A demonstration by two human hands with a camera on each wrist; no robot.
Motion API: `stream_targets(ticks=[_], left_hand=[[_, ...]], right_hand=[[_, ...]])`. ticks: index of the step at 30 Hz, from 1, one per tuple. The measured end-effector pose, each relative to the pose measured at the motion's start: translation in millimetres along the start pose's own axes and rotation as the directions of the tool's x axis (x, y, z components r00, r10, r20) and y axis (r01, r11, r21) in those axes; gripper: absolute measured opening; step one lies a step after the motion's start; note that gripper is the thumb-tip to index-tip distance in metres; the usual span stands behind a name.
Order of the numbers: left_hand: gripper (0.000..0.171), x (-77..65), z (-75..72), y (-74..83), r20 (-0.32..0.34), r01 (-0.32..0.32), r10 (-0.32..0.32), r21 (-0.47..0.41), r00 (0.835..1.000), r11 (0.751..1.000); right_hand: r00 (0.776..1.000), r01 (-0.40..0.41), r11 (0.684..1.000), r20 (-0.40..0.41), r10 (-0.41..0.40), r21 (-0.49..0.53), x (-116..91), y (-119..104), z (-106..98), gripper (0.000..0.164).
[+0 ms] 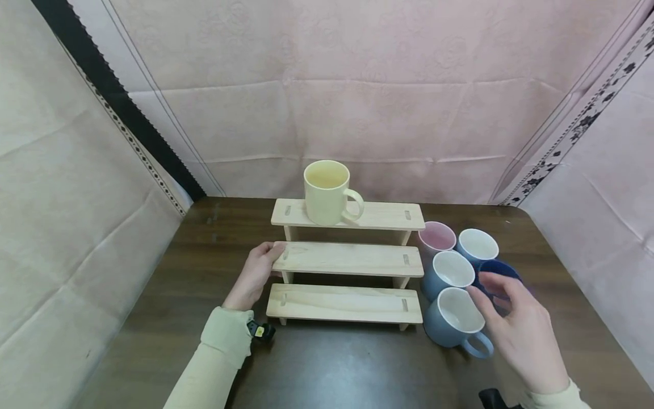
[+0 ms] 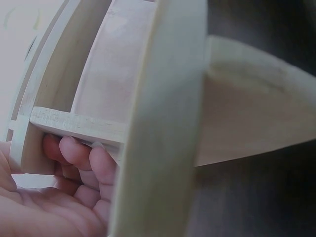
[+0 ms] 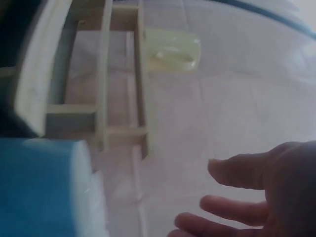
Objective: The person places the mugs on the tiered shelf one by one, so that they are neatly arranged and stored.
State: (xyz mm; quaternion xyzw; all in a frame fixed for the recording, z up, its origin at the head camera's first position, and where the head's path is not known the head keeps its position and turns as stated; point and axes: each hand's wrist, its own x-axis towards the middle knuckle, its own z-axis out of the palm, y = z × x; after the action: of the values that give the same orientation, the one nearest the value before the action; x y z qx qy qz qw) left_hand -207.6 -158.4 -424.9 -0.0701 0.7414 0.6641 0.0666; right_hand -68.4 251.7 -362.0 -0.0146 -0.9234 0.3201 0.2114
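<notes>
A light wooden three-step rack stands on the table. On its top step sits a pale yellow mug, handle to the right. My left hand grips the left end of the middle step, thumb on top; in the left wrist view its fingers curl beneath the wood. Over the dark blue mug hovers my right hand, thumb and fingers apart with nothing between them. Its fingers partly cover that mug. Nearest the thumb is a blue mug with its handle toward the front right.
Right of the rack, a pink mug and more blue mugs crowd close together, openings up. Pale cloth hangs behind the brown table and along both sides.
</notes>
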Motion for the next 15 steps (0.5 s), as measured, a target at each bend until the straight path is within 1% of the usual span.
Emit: stream_targets(ticks=[3,6,10,12,15], left_hand=[[0.038,0.1,0.2,0.1,0.0,-0.002,0.002,0.001,1.0,1.0],[0.038,0.1,0.5,-0.2,-0.001,-0.002,0.002,0.001,1.0,1.0],[0.037,0.4,0.5,-0.6,-0.002,-0.005,0.005,-0.001,1.0,1.0],[0.037,0.8,0.5,-0.9,-0.002,-0.008,0.008,-0.001,1.0,1.0],[0.036,0.8,0.2,-1.1,-0.001,-0.01,0.01,-0.002,1.0,1.0]], right_hand=[[0.996,-0.071,0.997,-0.058,0.07,-0.01,-11.9,10.9,4.5,0.037],[0.984,-0.159,0.987,-0.088,0.156,-0.028,-22.5,19.5,10.2,0.036],[0.961,-0.265,0.963,-0.093,0.26,-0.042,-34.0,27.9,18.3,0.036],[0.953,-0.288,0.957,-0.111,0.283,-0.036,-38.8,31.6,22.6,0.035],[0.953,-0.278,0.96,-0.135,0.273,-0.025,-45.1,37.3,29.4,0.034]])
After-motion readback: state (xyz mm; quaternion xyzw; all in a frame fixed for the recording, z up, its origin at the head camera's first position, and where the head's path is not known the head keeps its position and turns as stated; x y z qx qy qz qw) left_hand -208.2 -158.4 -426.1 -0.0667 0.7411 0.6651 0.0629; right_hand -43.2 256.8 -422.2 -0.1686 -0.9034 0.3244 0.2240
